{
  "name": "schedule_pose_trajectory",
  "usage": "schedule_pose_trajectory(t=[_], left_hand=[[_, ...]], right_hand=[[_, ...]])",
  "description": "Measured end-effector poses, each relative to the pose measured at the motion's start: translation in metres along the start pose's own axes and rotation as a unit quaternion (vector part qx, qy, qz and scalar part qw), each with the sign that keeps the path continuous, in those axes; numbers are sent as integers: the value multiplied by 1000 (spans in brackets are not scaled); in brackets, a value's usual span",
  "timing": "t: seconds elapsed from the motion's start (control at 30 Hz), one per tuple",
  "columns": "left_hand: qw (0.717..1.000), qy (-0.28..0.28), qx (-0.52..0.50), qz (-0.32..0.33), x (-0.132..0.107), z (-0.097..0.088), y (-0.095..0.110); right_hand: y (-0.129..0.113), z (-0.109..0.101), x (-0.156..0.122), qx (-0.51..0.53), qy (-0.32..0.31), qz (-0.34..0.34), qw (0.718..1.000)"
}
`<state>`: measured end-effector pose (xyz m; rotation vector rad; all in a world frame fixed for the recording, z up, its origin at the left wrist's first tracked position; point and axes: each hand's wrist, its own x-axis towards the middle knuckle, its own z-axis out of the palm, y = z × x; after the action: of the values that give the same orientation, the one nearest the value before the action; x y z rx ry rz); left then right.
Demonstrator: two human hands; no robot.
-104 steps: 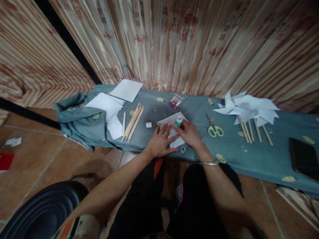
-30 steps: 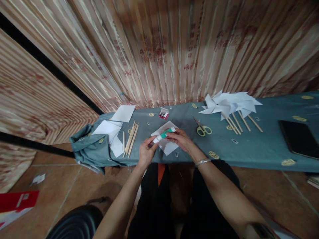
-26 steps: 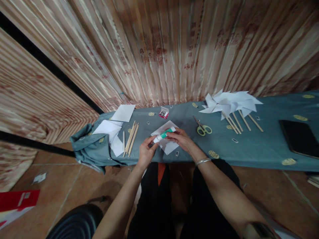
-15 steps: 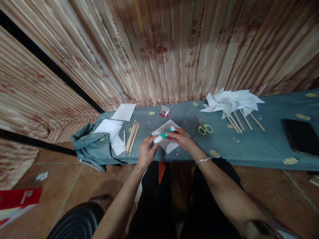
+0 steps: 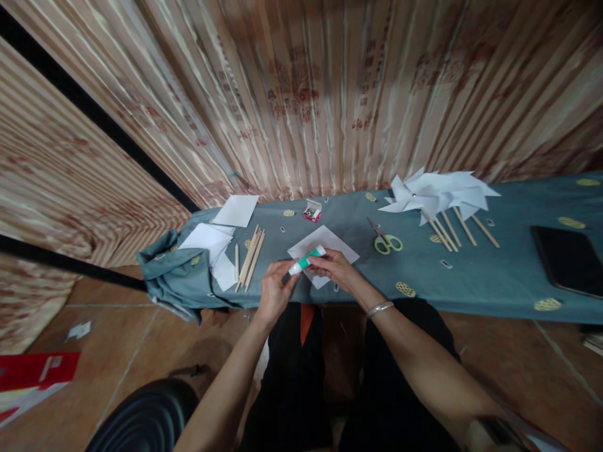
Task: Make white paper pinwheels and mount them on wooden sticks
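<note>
A white and green glue stick is held at a slant above a square sheet of white paper. My left hand pinches its lower white end, fingers closed. My right hand grips it around the green middle and upper part, thumb and fingers closed. The paper lies flat on the cloth with a corner pointing away from me. Part of it is hidden beneath the glue stick and my right hand.
Scissors with green handles lie right of the paper. Behind it sits an opened small red box. Wooden sticks and white sheets are at left. Paper pinwheels and a black tablet-like device rest at right.
Both hands have shifted slightly down and left with the glue stick, which appears shorter than before. More of the paper's far part shows behind it.
</note>
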<state>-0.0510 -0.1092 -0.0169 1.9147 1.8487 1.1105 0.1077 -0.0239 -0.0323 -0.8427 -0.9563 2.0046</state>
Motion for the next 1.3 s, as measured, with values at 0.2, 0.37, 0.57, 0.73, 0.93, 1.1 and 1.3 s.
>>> schedule_pose_trajectory(t=[0.2, 0.37, 0.57, 0.73, 0.93, 1.1, 1.3], left_hand=[[985, 54, -103, -129, 4, 10, -29], [975, 104, -71, -183, 26, 4, -60], [988, 99, 69, -93, 32, -2, -68], [985, 27, 166, 28, 16, 9, -42], [975, -41, 202, 78, 24, 17, -32], [980, -47, 190, 22, 47, 14, -61], [974, -15, 228, 6, 50, 12, -67]], right_hand=[[0, -17, 5, -145, 17, -75, 986], [-12, -52, 1, -437, 96, -208, 870], [-14, -64, -7, -613, 57, -213, 759], [-17, -66, -7, -619, 31, -200, 759], [-21, -63, -9, -631, 27, -190, 752], [-23, -61, -10, -643, 21, -179, 745], [-23, -62, -9, -638, 17, -183, 748]])
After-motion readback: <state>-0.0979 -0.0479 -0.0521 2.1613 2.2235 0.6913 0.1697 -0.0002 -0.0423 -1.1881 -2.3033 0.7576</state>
